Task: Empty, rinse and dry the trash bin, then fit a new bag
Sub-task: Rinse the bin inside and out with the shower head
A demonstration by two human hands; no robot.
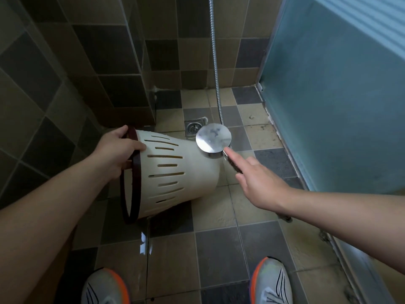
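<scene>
Bin point(175, 172) tipped sideways, left hand point(114, 150) gripping rim; right hand point(256, 183) holds shower head point(213, 138) handle, forefinger straight.

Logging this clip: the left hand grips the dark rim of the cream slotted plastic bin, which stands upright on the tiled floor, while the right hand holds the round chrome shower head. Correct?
Not quite. In the head view the cream slotted plastic bin is tipped on its side, not upright. The left hand does grip its dark rim, and the right hand holds the round chrome shower head.
</scene>
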